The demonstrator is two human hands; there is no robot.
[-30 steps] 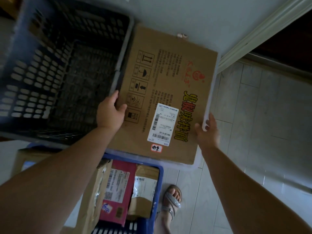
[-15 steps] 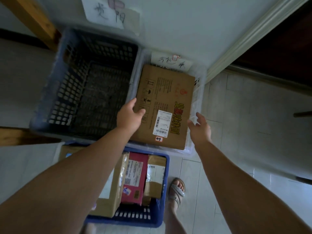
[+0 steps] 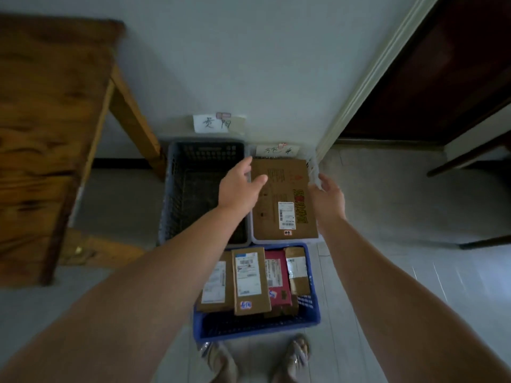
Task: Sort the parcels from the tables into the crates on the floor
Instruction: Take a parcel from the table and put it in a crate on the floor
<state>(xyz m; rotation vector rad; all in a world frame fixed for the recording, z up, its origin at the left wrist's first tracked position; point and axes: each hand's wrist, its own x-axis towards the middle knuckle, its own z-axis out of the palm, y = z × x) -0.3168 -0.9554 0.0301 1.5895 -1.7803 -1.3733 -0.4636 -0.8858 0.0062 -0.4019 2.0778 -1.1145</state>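
Observation:
A large flat cardboard parcel (image 3: 282,200) with a white shipping label lies in the pale crate (image 3: 284,241) against the wall. My left hand (image 3: 242,186) hovers above the parcel's left edge, fingers relaxed, holding nothing. My right hand (image 3: 327,196) hangs above the parcel's right edge, fingers loosely spread and empty. To the left stands a dark blue crate (image 3: 168,189) with nothing visible inside. Nearest me, a bright blue crate (image 3: 257,330) holds several parcels, among them a brown box (image 3: 250,280) and a red one (image 3: 278,277).
A wooden table (image 3: 52,128) stands at the left, its leg reaching down beside the dark crate. Handwritten paper labels (image 3: 213,123) are taped to the wall above the crates. A door frame (image 3: 367,78) and dark doorway lie to the right. My sandalled feet (image 3: 300,355) stand on the tiled floor.
Both hands let go of the large parcel, which now rests in the pale crate. The hands rose away from it and the view pulled back and up.

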